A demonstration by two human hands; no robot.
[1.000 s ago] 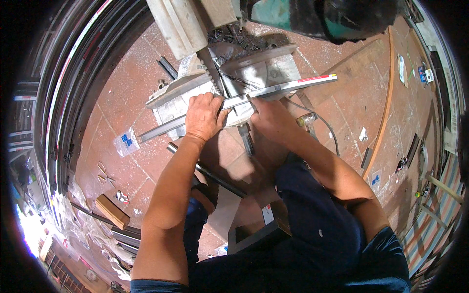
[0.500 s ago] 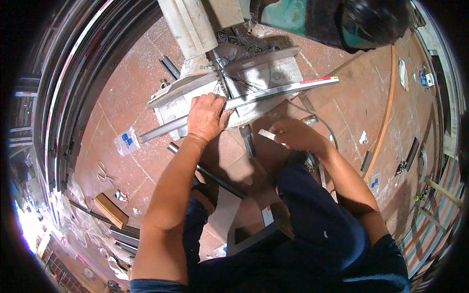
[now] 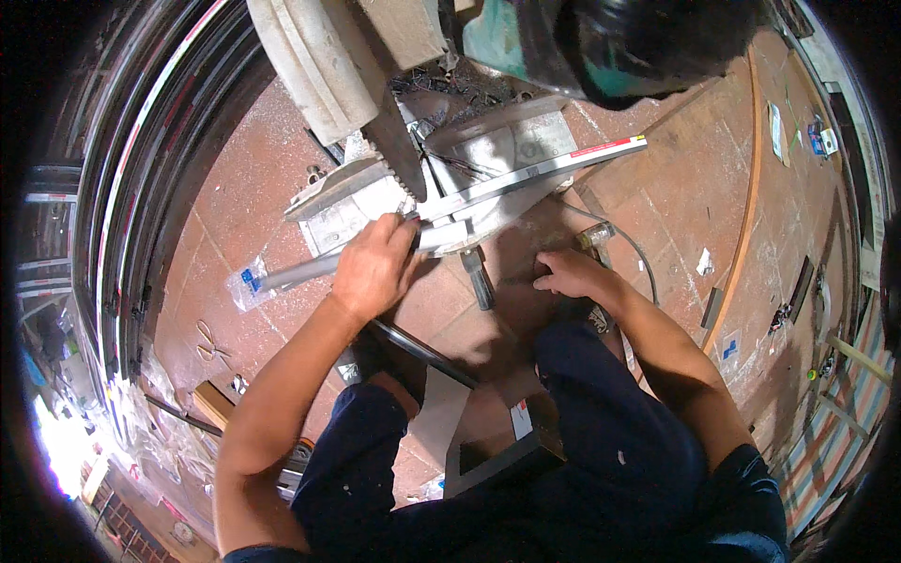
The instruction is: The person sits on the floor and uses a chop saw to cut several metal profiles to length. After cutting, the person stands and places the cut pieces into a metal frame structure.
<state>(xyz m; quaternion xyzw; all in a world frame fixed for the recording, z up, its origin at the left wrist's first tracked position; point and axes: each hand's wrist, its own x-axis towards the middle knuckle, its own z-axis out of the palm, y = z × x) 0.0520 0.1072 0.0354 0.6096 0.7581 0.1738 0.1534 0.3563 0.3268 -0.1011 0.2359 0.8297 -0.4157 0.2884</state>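
My left hand (image 3: pixel 374 266) is closed round a grey metal profile bar (image 3: pixel 300 273) whose brightly lit end reaches onto the saw's base. Just beyond it, a longer metal bar (image 3: pixel 526 177) with a red-and-white label strip lies across the base of a mitre saw (image 3: pixel 314 70). The toothed blade (image 3: pixel 402 159) stands close above my left fingers, beside the two bars. My right hand (image 3: pixel 571 274) is off to the right of the saw's black handle (image 3: pixel 479 281), its fingers curled; whatever they may hold is hidden.
A cable (image 3: pixel 638 253) runs over the tiled floor right of the saw. Scissors (image 3: pixel 210 342) and a plastic bag (image 3: pixel 249 284) lie at left, below long stacked profiles (image 3: pixel 113 216). A dark frame-like object (image 3: pixel 502 469) is between my legs. A long wooden strip (image 3: pixel 751 197) lies at right.
My left hand and its bar have come nearer to me, apart from the labelled bar. The saw head has shifted, showing more blade. The white piece in my right fingers no longer shows.
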